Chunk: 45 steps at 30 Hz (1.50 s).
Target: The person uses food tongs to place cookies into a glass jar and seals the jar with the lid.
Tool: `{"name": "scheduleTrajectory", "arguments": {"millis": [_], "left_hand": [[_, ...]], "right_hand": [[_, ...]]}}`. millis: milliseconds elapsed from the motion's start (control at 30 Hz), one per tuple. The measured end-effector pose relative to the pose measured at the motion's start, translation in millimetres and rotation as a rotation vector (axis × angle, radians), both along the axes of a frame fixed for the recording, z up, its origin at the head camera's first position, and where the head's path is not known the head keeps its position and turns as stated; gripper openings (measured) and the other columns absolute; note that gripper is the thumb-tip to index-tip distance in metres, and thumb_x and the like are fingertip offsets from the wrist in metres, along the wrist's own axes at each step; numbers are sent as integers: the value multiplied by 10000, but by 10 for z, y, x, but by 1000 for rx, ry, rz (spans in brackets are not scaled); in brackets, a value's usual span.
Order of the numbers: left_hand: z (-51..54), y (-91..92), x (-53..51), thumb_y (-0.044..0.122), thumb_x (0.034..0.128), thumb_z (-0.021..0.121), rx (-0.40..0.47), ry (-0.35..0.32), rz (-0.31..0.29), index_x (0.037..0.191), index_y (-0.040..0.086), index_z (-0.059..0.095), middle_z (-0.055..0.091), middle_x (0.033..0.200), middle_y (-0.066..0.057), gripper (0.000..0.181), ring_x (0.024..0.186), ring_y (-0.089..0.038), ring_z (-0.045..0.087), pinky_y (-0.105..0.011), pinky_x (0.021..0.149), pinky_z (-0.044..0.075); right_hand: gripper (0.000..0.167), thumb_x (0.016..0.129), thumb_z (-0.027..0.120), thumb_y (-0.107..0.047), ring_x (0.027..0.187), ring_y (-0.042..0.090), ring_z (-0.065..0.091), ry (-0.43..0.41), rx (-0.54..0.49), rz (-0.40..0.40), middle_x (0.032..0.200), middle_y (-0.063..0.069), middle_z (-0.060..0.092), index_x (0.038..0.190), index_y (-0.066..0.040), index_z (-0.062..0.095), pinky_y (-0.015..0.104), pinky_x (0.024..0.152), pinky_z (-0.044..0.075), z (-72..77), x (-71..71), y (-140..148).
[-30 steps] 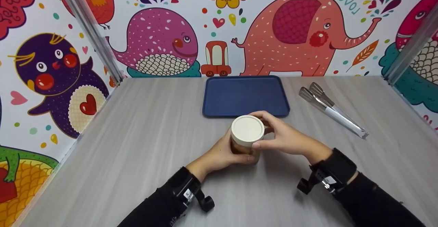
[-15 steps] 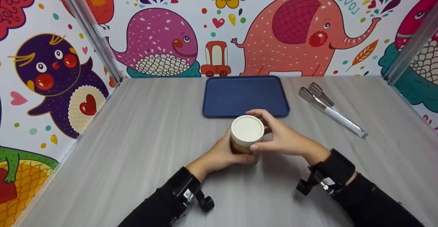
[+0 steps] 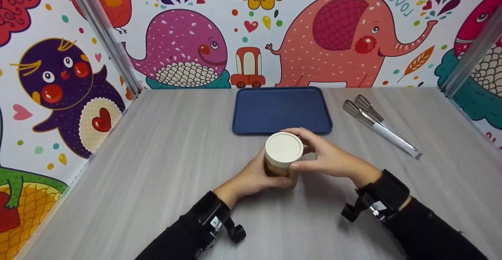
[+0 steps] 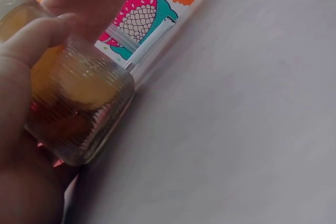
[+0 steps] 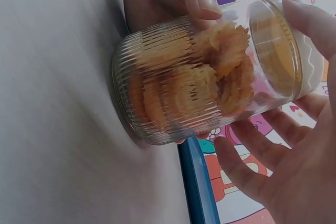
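A ribbed clear glass jar (image 5: 163,45) stands upright on the table in front of me, topped by a round cream lid (image 3: 284,148). Ridged golden cookies (image 5: 191,90) show through the glass in the right wrist view. My left hand (image 3: 253,177) grips the jar's body, its thumb across the near side. My right hand (image 3: 329,158) holds the lid's rim between thumb and fingers. In the right wrist view, some right fingers extend beside the jar, apart from the glass. The lid sits on the jar's mouth.
Behind the jar lies a dark blue rectangular tray (image 3: 282,111). Metal tongs (image 3: 382,128) rest on the grey table (image 3: 176,142) to the right, slatted ends pointing away. Patterned walls (image 3: 188,44) border the table at the back and sides.
My right hand shifted slightly left around the lid, then back right to nearly where it was. The left hand and the jar have stayed in place.
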<state>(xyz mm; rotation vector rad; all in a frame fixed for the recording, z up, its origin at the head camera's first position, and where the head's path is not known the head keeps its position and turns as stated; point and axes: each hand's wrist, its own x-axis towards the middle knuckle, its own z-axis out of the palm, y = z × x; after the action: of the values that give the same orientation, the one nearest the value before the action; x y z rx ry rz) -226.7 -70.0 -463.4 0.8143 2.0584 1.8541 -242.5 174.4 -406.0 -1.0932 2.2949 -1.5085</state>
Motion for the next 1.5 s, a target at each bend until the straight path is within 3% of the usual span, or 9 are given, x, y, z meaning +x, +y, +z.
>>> {"name": "scheduleTrajectory", "arguments": {"millis": [200,600,1067,1367,1500], "left_hand": [[-12,7,-6,161,812,943,11,-3,-7,1665,253,268,503,1561,35,1092,1444,-139,460,-419,1261,240],[-2,2,7,140,825,923,15,2,-10,1657,223,273,505,1548,-16,1059,1411,-180,492,-409,1233,308],[-1,1,2,151,827,923,-3,-7,-7,1672,218,243,509,1553,13,1087,1428,-150,474,-416,1250,262],[11,5,4,180,817,937,-42,-6,21,1679,205,233,519,1551,16,1113,1431,-136,474,-428,1260,240],[25,6,16,176,817,938,-49,-10,25,1684,214,226,516,1557,17,1123,1433,-136,475,-426,1260,237]], "right_hand": [[750,903,868,-169,1289,248,586,7,4,-28,1453,52,590,1537,-84,476,560,1027,501,-8,11,-18],[783,814,938,-195,1177,274,645,20,11,-173,1371,138,588,1413,-13,468,501,987,546,-32,63,-122],[855,916,851,-204,1387,264,538,-7,2,3,1538,56,534,1620,-106,376,581,1060,476,-19,-6,9],[785,948,814,-155,1350,210,546,2,6,26,1519,78,529,1619,-73,415,502,1044,516,-13,-25,36],[753,932,831,-145,1328,220,564,0,-7,7,1497,75,554,1583,-74,459,543,1039,503,-15,-22,14]]}}
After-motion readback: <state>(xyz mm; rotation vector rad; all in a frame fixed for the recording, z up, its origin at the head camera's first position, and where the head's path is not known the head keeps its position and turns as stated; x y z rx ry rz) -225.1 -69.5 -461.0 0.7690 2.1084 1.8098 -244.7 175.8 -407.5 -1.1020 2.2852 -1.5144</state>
